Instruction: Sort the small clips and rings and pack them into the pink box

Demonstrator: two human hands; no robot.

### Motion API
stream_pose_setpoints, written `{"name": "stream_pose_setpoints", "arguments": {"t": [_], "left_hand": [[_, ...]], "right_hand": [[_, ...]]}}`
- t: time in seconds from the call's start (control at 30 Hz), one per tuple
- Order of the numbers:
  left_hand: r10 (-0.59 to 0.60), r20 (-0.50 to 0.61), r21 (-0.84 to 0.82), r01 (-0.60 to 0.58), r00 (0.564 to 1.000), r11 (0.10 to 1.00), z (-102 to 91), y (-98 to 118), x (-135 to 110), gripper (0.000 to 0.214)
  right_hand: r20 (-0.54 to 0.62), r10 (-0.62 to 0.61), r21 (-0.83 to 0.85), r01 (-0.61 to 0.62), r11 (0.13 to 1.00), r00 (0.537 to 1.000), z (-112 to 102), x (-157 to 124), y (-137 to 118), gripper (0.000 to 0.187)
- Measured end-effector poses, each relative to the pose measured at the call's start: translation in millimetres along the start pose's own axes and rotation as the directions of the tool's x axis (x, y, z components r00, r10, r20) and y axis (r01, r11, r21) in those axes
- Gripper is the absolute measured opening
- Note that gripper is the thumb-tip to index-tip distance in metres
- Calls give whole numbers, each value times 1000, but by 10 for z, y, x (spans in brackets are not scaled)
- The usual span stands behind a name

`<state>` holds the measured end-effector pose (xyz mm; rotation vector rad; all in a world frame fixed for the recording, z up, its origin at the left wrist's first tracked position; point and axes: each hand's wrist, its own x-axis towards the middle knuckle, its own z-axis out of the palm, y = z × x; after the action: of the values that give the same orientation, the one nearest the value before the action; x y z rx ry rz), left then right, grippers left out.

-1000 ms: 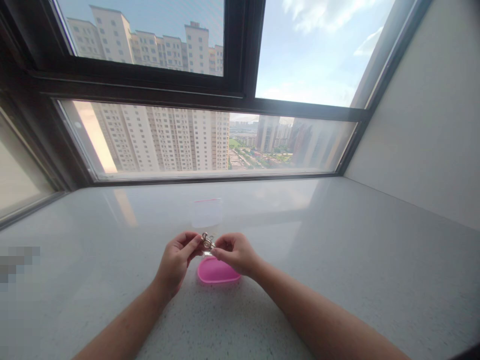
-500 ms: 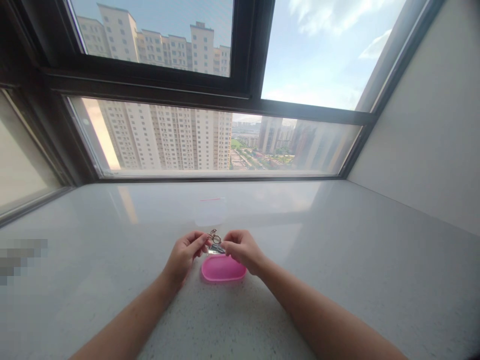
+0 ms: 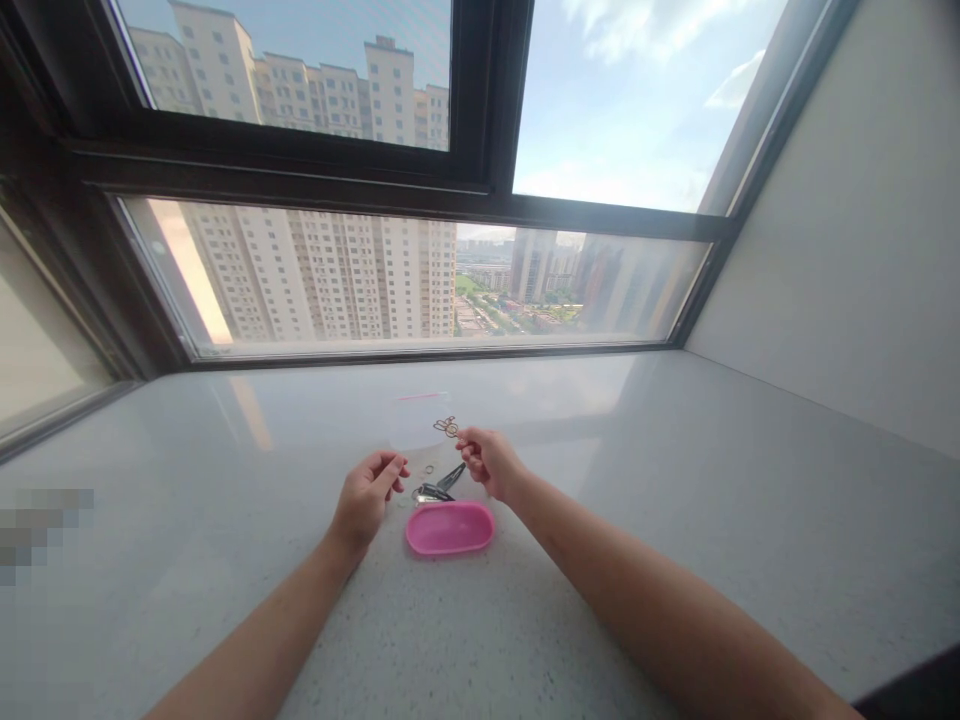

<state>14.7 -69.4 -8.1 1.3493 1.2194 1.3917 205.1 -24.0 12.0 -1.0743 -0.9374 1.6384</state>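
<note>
My right hand [image 3: 489,464] is closed, pinching one end of a gold-coloured looped wire clip [image 3: 445,427] and holding it above the counter, over a clear plastic bag [image 3: 412,430]. To the left, my left hand [image 3: 373,487] has its fingers curled and pressed together, with nothing visible in them. Between the hands lie dark snap hair clips [image 3: 451,476], a silvery clip [image 3: 433,493] and a small ring [image 3: 429,469]. Just in front of them sits a pink oval tray [image 3: 450,530] with nothing inside.
The pale speckled counter [image 3: 360,640] runs back to a dark window frame [image 3: 420,355]. A white wall [image 3: 832,240] rises on the right. A blurred patch [image 3: 45,525] covers something at the left.
The gold-coloured clip has passed from between both hands to my right hand alone, moving up and away. My left hand has let go of it. Dark clips behind the tray now show.
</note>
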Motion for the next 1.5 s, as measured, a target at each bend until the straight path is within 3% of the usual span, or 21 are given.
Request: {"name": "stream_pose_setpoints", "arguments": {"t": [0.5, 0.7, 1.0, 1.1, 1.17, 1.23, 1.33, 1.4, 1.5], "left_hand": [[3, 18, 86, -4, 1000, 996, 41, 10, -16, 28], [6, 7, 101, -6, 1000, 995, 54, 55, -24, 26], [28, 15, 148, -30, 999, 989, 51, 51, -27, 26], [60, 7, 186, -60, 998, 981, 43, 21, -23, 25], [78, 7, 215, -77, 997, 973, 41, -2, -20, 23], [104, 39, 263, -111, 994, 958, 41, -18, -22, 20], [157, 179, 374, -215, 971, 902, 43, -2, -36, 23], [156, 290, 426, -274, 944, 862, 43, 39, -52, 27], [120, 405, 452, -313, 906, 835, 40, 113, -81, 24]], "right_hand": [[-56, 124, -48, -127, 991, 991, 242, 379, -131, 25], [-53, 57, -115, -63, 991, 997, 229, 389, -110, 32], [-52, -147, -350, 120, 929, 988, -33, 168, -125, 15], [-55, -239, -473, 185, 862, 970, -242, 41, -92, 9], [41, -401, -705, 311, 637, 915, -422, -45, -48, 8], [153, -479, -766, 411, 495, 864, -601, -120, 2, 29], [408, -420, -742, 563, 365, 811, -777, -181, 49, 58], [479, -393, -733, 604, 314, 785, -805, -180, 54, 56], [577, -315, -721, 652, 237, 753, -768, -146, 50, 39]]}}
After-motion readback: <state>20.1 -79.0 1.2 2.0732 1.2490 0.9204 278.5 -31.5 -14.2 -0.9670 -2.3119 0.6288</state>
